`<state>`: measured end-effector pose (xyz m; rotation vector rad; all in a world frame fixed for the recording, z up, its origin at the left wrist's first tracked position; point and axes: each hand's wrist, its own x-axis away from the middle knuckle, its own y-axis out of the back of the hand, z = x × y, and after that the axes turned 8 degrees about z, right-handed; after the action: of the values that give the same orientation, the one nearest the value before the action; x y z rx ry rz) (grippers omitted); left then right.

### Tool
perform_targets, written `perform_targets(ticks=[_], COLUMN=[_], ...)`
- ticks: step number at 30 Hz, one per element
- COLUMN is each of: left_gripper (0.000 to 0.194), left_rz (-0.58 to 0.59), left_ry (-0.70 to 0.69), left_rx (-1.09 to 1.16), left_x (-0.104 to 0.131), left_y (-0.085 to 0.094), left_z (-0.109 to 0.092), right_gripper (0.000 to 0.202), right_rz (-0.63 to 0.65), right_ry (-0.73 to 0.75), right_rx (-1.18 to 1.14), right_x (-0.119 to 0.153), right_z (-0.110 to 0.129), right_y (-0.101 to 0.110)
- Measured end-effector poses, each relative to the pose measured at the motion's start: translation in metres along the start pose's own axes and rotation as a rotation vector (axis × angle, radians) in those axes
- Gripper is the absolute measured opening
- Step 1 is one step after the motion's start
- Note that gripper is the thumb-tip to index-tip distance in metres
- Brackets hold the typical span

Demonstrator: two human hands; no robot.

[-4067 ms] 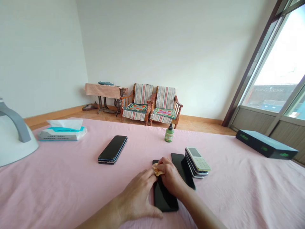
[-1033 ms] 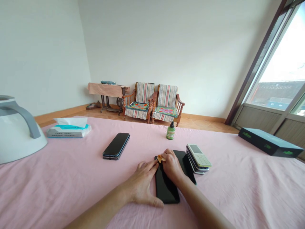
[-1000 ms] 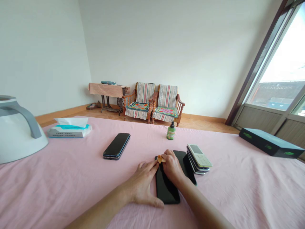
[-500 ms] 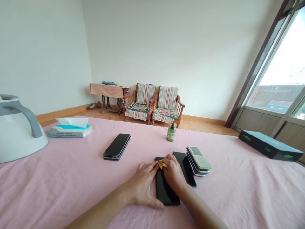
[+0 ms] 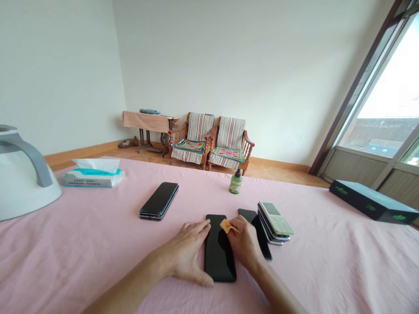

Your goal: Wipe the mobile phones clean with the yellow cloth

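Note:
A black smartphone [image 5: 218,257] lies flat on the pink cloth in front of me, its dark screen facing up. My left hand [image 5: 188,253] rests along its left edge, fingers stretched out and the thumb spread near the lower corner. Pinched in my right hand [image 5: 245,240] is a small yellow-orange cloth [image 5: 226,225], at the upper right part of the screen. Partly hidden behind that hand lies a second dark smartphone [image 5: 262,235]. Beside it stands a stack of phones with a white keypad phone [image 5: 276,218] on top.
Another phone stack [image 5: 160,199] lies to the left. A green spray bottle [image 5: 235,182] stands upright at the far side. On the left are a tissue pack [image 5: 93,176] and a white-grey kettle [image 5: 26,183]; a black box [image 5: 373,203] sits far right. Two wooden chairs [image 5: 209,141] stand beyond the table.
The black smartphone has shifted left together with my left hand. My right hand with the cloth has moved right, towards the screen's right edge, and more of the screen shows.

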<state>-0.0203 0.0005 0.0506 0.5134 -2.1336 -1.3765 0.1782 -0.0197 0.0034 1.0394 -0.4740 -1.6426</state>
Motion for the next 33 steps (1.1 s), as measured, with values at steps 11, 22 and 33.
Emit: perform_targets(ticks=[11,22,33], left_gripper=[0.116,0.114,0.116], left_rz=[0.006,-0.027,-0.065], left_ry=[-0.014,-0.043,-0.053], left_rx=[0.008,-0.009,-0.02], left_x=[-0.002,-0.003,-0.005], left_y=[-0.002,-0.003,-0.007], left_z=[0.002,0.004,0.009], right_gripper=[0.024,0.029,0.027], right_rz=[0.043,0.183,0.113], right_ry=[-0.006,0.047,-0.027], right_rx=[0.072,0.08,0.176], right_x=[-0.035,0.033,-0.042], right_z=[-0.022,0.001,-0.011], right_y=[-0.012,0.005,-0.016])
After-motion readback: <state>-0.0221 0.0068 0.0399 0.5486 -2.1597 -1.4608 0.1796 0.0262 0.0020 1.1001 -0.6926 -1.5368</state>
